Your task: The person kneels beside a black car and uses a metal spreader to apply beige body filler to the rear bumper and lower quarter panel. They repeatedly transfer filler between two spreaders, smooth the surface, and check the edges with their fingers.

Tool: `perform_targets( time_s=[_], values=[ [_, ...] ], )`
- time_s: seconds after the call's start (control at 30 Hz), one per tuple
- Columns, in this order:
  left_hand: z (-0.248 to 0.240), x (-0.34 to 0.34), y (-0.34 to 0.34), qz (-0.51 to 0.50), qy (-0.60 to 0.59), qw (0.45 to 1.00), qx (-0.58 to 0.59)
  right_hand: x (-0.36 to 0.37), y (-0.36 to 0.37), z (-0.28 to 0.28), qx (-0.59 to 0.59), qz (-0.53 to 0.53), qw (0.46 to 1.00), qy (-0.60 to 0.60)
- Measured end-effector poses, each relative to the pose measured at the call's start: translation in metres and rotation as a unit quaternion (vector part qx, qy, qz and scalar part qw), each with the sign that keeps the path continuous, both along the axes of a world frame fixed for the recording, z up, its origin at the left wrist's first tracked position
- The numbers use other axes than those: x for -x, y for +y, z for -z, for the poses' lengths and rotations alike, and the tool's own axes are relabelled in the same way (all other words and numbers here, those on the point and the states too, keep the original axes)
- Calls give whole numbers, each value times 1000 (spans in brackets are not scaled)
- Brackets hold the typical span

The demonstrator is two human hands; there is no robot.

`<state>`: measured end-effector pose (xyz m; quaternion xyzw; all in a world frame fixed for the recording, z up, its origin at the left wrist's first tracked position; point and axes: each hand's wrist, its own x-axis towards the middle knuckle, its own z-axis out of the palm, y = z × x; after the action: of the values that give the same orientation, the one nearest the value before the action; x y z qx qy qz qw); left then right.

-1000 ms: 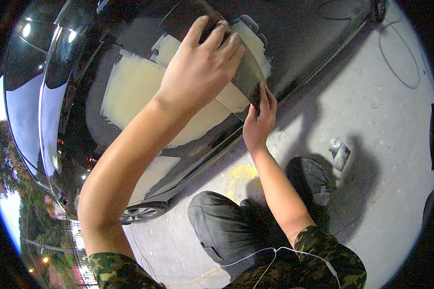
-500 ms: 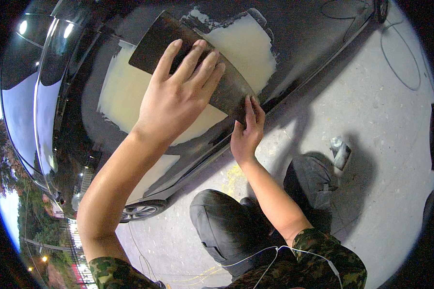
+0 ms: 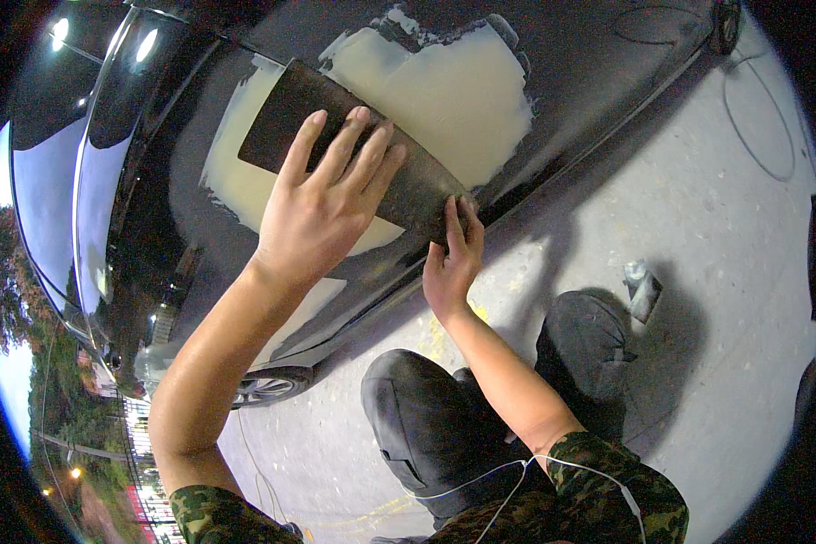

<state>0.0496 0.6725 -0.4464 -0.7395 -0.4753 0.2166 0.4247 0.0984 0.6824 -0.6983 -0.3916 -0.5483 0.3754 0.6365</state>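
A dark, thin, flexible sheet, which looks like sandpaper (image 3: 417, 177), lies curved against the side panel (image 3: 576, 100) of a dark car. Beneath and around it spreads a cream-coloured patch of body filler (image 3: 444, 100) with ragged edges. My left hand (image 3: 317, 213) rests flat on the sheet, its fingers stretched out and a little apart. At the sheet's lower right end, my right hand (image 3: 453, 272) touches the edge with extended fingertips, its thumb held apart. The sheet's underside is hidden.
A wheel (image 3: 270, 388) of the car shows below the panel. My bent knees (image 3: 417, 408) are close to the car. A small crumpled packet (image 3: 642, 290) lies on the concrete floor (image 3: 698, 199), and a thin cable (image 3: 762, 136) loops at the upper right.
Both hands and the sheet have slid down and slightly left across the panel. More of the filler above the sheet shows now. The view has also shifted slightly.
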Motion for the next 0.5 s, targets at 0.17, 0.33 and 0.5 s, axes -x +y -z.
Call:
perform_targets(
  time_s=[0.17, 0.33, 0.5],
  values=[
    [-5, -5, -41, -85, 20, 996, 19, -6, -25, 2, -29, -51, 998, -7],
    [-21, -26, -67, -69, -3, 998, 12, -30, -39, -11, -59, -24, 998, -3],
    [-21, -51, -12, -4, 16, 1000, 6, -51, 9, -24, -66, 29, 997, 7]
  ],
)
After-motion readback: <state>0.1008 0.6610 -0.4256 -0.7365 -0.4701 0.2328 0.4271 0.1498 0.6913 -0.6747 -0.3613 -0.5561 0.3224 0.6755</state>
